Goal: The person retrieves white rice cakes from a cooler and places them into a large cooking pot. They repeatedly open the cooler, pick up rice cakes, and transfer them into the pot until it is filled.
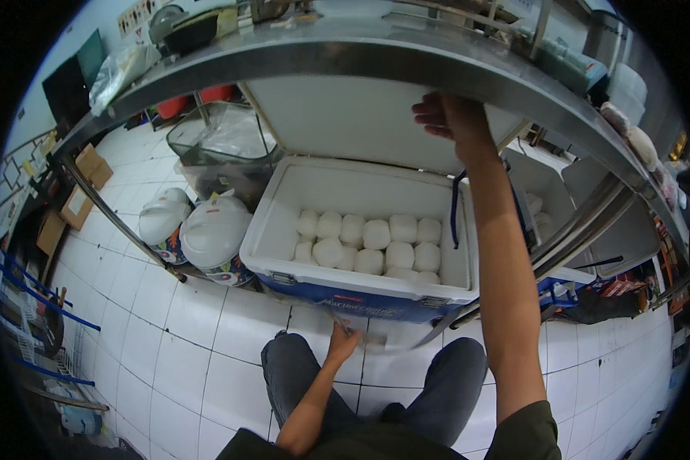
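In front of me an open blue-and-white cooler box [345,296] holds rows of round white dough-like balls [376,234]. Its white lid [345,115] is tipped up behind it, under the steel tabletop. My right hand [437,117] is raised in front of the lid, close under the tabletop edge. Its fingers are apart and no object shows in them; whether they touch the lid I cannot tell. Low between my knees and the cooler, my left hand [343,340] is closed on a thin greyish object [374,340], too blurred to name.
The steel tabletop [345,54] overhangs the cooler. White-lidded containers [215,230] and a clear plastic bin [224,172] stand at its left. Another open cooler [563,276] sits beyond a table leg [586,221] on the right. Blue-tubed racking [46,299] is at far left.
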`<state>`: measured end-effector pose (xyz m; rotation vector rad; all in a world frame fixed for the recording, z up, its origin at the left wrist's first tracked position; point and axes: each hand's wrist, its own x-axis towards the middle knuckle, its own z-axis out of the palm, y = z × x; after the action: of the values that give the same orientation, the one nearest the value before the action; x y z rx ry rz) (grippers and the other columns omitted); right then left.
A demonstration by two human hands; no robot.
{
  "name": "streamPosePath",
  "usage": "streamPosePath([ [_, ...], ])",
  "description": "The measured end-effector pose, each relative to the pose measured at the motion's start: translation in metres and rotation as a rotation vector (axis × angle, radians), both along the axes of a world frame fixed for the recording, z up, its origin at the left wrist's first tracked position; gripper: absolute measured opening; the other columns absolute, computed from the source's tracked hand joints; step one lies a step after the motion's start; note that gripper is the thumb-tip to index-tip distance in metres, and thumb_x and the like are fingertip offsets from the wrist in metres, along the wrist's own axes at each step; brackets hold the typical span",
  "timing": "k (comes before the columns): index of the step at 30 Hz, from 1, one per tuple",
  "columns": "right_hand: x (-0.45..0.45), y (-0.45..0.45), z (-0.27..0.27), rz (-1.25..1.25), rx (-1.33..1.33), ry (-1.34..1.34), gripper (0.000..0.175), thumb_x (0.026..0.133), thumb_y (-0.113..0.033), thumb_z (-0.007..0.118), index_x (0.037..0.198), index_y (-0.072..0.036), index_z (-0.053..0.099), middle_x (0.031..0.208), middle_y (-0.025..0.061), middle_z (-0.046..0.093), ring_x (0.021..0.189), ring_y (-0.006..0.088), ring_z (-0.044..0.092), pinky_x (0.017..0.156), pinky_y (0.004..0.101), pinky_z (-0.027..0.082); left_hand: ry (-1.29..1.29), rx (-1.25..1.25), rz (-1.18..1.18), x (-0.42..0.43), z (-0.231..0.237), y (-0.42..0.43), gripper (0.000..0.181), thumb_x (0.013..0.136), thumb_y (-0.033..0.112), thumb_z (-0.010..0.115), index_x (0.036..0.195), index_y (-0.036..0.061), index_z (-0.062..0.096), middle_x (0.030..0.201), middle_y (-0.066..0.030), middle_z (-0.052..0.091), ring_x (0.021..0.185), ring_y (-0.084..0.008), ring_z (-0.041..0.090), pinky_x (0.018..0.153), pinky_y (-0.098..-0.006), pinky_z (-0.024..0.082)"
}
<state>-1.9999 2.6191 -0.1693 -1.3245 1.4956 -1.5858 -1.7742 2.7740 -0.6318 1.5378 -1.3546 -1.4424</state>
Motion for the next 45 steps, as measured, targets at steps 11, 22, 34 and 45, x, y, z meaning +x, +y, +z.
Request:
streamPosePath([
  [11, 0.001, 0.016, 0.006, 0.073, 0.087, -0.032, 0.032, 0.097, -0.035, 0.048, 0.09, -0.005, 0.058, 0.081, 0.0113, 0.072, 0.071, 0.0189, 0.07, 0.063, 0.0317, 0.055, -1.059, -0.98, -0.718, 0.083, 0.347, -0.036, 0.022, 0.083, 0.022, 0.059, 0.09, 0.0032, 0.068, 0.095, -0.0145, 0.065, 0.08, -0.0334, 0.067, 0.074, -0.0454, 0.052],
  [22, 0.03, 0.081, -0.031, 0.065, 0.155, -0.189, 0.052, 0.091, -0.052, 0.061, 0.1, 0.0, 0.062, 0.083, 0.0105, 0.071, 0.067, 0.0154, 0.066, 0.057, 0.0288, 0.05, -0.697, -0.955, -0.57, 0.076, 0.293, -0.142, 0.043, 0.088, 0.04, 0.068, 0.102, 0.0008, 0.06, 0.099, -0.0162, 0.062, 0.095, -0.0359, 0.062, 0.082, -0.0451, 0.049],
  [34, 0.057, 0.15, -0.1, 0.18, 0.207, -0.587, 0.03, 0.096, -0.029, 0.063, 0.098, 0.001, 0.059, 0.079, 0.0096, 0.066, 0.054, 0.0108, 0.061, 0.038, 0.0196, 0.04, -0.646, -1.365, 0.094, 0.086, 0.238, -0.063, 0.032, 0.077, 0.014, 0.076, 0.106, 0.006, 0.066, 0.112, -0.0062, 0.063, 0.106, -0.0285, 0.055, 0.089, -0.0406, 0.043],
  [45, 0.08, 0.178, -0.147, 0.112, 0.265, -0.864, 0.02, 0.1, -0.023, 0.057, 0.104, -0.003, 0.056, 0.088, 0.0097, 0.07, 0.061, 0.0085, 0.062, 0.044, 0.016, 0.043, -0.6, -1.272, 0.37, 0.063, 0.219, -0.044, 0.023, 0.083, 0.013, 0.075, 0.105, 0.0063, 0.073, 0.11, -0.0066, 0.063, 0.104, -0.0251, 0.056, 0.086, -0.039, 0.042],
])
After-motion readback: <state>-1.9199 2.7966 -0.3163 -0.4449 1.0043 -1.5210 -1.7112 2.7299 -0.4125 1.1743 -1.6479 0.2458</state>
